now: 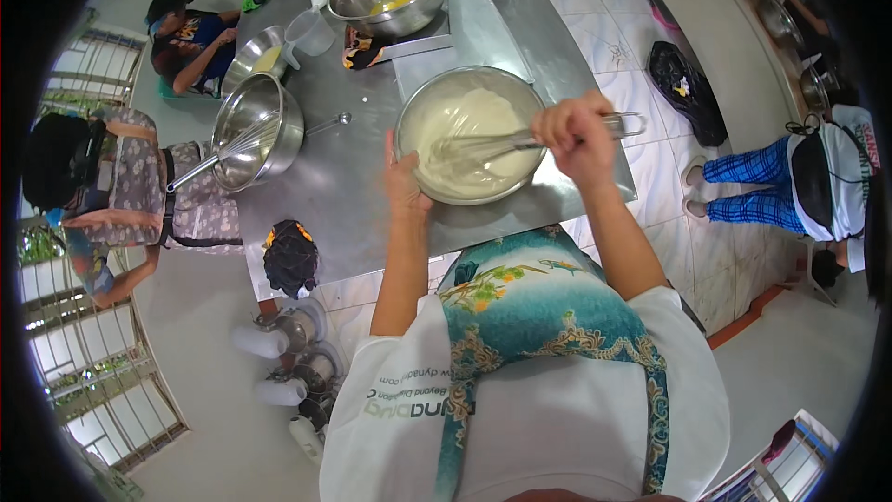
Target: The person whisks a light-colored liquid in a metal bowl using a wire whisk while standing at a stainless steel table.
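Observation:
Before me on the steel table stands a metal mixing bowl [470, 199] with pale, creamy batter [481, 111] in it. My left hand [410, 185] grips the bowl's left rim, thumb on the edge. A wire whisk [516, 141] is in my right hand [578, 139], its fingers closed round the metal handle over the right rim. The whisk's wires dip into the batter and are partly coated by it. Something pink-red shows beside my left fingers, too blurred to name.
On the steel table [348, 216] are a bowl with yellow egg [435, 10], a plastic measuring jug [311, 33], a bowl with another whisk [286, 146], measuring spoons [327, 123] and a black cloth [290, 258]. Stand mixers [300, 355] sit lower left. Other people [139, 181] are around.

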Demonstrator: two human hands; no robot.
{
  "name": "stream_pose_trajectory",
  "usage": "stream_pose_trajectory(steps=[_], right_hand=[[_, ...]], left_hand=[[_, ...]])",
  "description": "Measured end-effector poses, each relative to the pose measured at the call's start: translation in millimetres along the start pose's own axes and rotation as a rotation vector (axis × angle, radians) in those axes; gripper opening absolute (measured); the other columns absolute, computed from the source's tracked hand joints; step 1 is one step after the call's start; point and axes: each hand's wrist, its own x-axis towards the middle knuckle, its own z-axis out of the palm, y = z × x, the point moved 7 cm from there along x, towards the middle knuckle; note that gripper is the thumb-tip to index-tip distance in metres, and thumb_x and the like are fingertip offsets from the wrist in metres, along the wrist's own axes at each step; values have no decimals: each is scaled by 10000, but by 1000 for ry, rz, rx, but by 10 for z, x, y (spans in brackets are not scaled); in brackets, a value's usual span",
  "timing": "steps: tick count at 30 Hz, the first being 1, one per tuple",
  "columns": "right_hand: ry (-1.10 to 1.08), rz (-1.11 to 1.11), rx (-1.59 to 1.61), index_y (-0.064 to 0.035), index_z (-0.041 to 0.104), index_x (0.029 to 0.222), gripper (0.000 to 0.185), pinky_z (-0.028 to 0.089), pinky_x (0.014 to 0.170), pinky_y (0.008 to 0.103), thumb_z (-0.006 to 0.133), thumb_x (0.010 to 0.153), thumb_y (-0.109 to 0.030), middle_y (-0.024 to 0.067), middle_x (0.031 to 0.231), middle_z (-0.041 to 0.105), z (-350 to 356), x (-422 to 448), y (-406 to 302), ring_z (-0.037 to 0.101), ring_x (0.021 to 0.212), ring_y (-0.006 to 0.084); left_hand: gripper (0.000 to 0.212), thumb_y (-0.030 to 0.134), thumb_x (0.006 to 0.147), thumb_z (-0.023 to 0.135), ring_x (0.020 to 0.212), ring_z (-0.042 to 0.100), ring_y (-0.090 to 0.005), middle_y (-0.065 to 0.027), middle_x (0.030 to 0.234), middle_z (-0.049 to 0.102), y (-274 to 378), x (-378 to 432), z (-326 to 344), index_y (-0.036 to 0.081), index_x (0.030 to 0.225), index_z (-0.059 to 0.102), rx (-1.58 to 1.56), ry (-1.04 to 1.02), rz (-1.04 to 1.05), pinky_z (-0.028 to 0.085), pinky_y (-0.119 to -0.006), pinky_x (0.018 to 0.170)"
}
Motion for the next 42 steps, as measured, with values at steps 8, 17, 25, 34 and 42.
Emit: stream_pose_trajectory(steps=[8,17,25,34,42], right_hand=[[233,-160,-85,-88,353,703,231,386,530,354,446,914,-104,46,497,333,-254,-50,-105,353,454,166],[369,17,93,-93,359,718,224,424,545,336,468,914,-107,41,524,371,-621,-369,46,403,454,154],[335,101,-317,-57,416,818,123,459,821,351,526,869,-35,123,810,599,-622,-888,-14,607,804,211],[279,245,-264,-62,510,917,118,469,790,258,605,870,-112,70,973,615,-668,-1204,35,571,917,118],[367,532,-178,-103,494,1001,207,551,688,317,624,855,-169,86,1126,569,-833,-1215,178,585,918,161]], left_hand=[[700,-98,802,363,1091,520,-343,-211,1305,405,-64,-218,62,150,1432,186,2,113,110,485,-462,881],[698,-87,793,370,1150,470,-336,-196,1334,380,-45,-289,-246,162,1425,213,24,129,156,451,-453,928],[742,-25,759,439,1148,469,-345,-186,1327,387,22,-450,-106,151,1432,182,44,60,188,438,-472,944],[747,-21,739,441,1170,448,-356,-195,1346,368,-84,-351,-278,105,1428,182,-32,11,152,409,-490,973],[720,12,748,470,1148,463,-341,-190,1331,389,15,-290,-254,92,1419,224,50,-20,169,430,-473,935]])
